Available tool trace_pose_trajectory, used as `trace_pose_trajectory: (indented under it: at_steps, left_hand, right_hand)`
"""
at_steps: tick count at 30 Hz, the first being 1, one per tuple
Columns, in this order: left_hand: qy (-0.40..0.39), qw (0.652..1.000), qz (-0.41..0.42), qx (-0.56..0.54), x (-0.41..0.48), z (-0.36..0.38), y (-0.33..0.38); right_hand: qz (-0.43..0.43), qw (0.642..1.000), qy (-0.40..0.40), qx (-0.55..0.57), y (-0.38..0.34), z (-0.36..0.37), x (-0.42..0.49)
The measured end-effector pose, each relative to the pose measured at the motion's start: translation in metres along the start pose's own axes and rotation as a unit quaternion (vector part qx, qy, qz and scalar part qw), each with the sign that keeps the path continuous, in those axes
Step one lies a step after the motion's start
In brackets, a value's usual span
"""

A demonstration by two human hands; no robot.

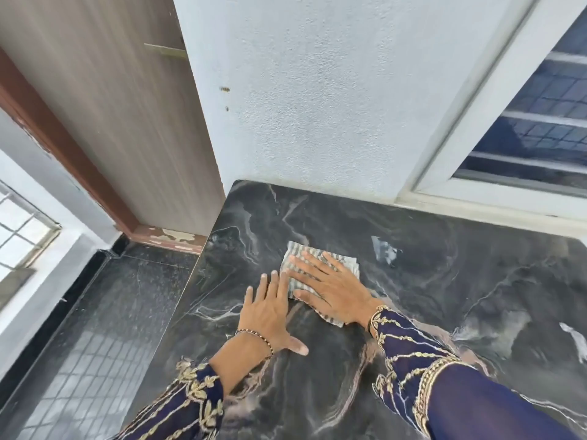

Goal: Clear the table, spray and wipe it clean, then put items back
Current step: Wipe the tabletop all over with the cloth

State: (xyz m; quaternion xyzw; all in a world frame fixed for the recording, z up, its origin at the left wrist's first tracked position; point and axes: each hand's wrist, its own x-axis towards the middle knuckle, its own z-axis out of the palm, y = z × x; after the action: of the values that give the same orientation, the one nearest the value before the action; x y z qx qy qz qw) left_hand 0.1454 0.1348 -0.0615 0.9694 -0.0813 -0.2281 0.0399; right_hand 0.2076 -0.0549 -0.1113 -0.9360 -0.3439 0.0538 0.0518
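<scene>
A folded grey-and-white striped cloth point(297, 258) lies flat on the black marble table point(444, 281), near its back left part. My right hand point(330, 289) presses down on the cloth with fingers spread, palm flat. My left hand point(270, 312) rests flat on the bare marble just left of the cloth, its fingertips touching the cloth's left edge. Both arms wear dark blue sleeves with gold embroidery.
A white textured wall point(317, 90) borders the table's far edge. A white-framed window point(524, 138) stands at the back right. The table's left edge drops to a dark tiled floor point(111, 312), with a brown-framed door point(120, 106) beyond.
</scene>
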Motion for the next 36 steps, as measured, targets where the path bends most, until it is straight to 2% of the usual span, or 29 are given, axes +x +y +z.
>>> trace_pose_trajectory:
  at_steps: [7,15,18,28,32,36]
  left_hand:
    - [-0.123,0.987,-0.052,0.084,0.055,-0.032,0.025]
    - [-0.155,0.981,-0.059,0.101,0.062,-0.028,0.025]
    - [-0.178,0.976,-0.077,0.099,0.063,-0.031,0.028]
    - [-0.189,0.974,-0.097,0.081,0.061,-0.034,0.034]
    - [-0.19,0.973,-0.105,0.078,0.063,-0.033,0.035]
    - [-0.17,0.977,-0.08,0.099,0.061,-0.03,0.03]
  right_hand:
    - [0.006,0.998,0.003,-0.055,0.069,-0.009,0.067]
    - [0.072,0.997,-0.015,-0.01,0.104,-0.028,0.123]
    - [0.072,0.997,-0.017,0.005,0.105,-0.028,0.124]
    - [0.115,0.993,-0.016,0.006,0.152,-0.027,0.063]
    - [0.17,0.985,-0.023,0.028,0.134,-0.025,0.063]
    - [0.171,0.985,-0.014,0.027,0.11,-0.017,0.046]
